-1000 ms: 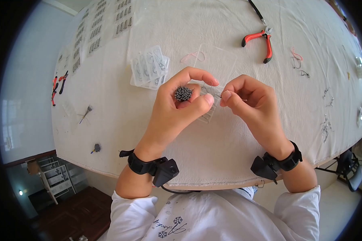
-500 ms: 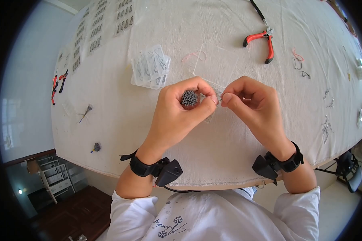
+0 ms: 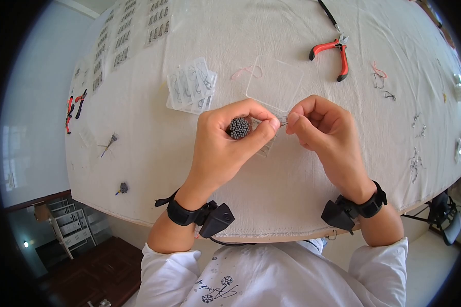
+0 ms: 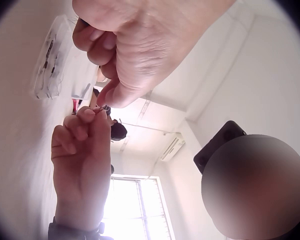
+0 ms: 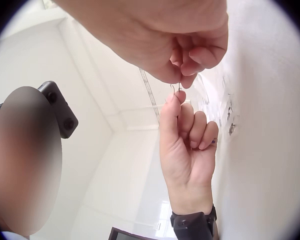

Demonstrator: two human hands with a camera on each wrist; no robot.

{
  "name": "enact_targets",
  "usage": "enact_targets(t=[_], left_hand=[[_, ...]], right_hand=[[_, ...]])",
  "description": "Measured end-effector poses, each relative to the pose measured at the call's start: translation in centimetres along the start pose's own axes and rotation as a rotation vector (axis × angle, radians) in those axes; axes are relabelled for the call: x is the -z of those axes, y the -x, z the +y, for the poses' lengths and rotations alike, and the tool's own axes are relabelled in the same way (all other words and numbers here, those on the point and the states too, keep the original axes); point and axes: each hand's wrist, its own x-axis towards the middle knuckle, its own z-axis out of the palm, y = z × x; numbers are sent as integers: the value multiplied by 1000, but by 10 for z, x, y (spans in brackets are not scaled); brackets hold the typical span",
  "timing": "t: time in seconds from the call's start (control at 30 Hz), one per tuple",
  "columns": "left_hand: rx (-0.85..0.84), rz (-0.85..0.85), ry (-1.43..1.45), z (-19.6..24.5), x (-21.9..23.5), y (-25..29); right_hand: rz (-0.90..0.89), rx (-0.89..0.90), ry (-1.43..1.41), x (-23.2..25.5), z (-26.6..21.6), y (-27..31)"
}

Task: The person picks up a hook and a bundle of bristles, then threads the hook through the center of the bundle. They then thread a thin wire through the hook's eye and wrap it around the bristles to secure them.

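In the head view my left hand [image 3: 225, 133] curls round a bundle of thin grey-ended strands [image 3: 239, 128]. Its thumb and forefinger also pinch a small fish hook [image 5: 173, 90], whose curved wire shows between the two hands in the right wrist view. Facing it, the right hand [image 3: 325, 128] pinches the thin dark metal end of that hook between thumb and forefinger, other fingers curled in. The fingertips of both hands nearly meet. Beneath them lies an open clear plastic box [image 3: 265, 149], mostly hidden, with its lid [image 3: 274, 82] raised toward the back.
Clear cases of hooks [image 3: 192, 84] lie left of the box. Red-handled pliers [image 3: 338, 51] rest at the back right, other pliers [image 3: 77, 105] at the far left. Small grey bunches [image 3: 122, 188] lie left; loose metal pieces [image 3: 415, 163] lie right. Packets [image 3: 123, 36] line the back left.
The left thumb and forefinger, apart a second ago, have come together in a pinch. The bundle has shifted slightly right with that hand. The right fingertips have moved slightly right, away from the left ones.
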Motion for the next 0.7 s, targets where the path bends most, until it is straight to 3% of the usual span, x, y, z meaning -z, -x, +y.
enact_targets(t=[0.17, 0.7], left_hand=[[-49, 53, -63, -1, -4, 0], [14, 16, 51, -2, -1, -2]], right_hand=[[29, -5, -52, -2, 4, 1], [-8, -53, -167, -5, 3, 1]])
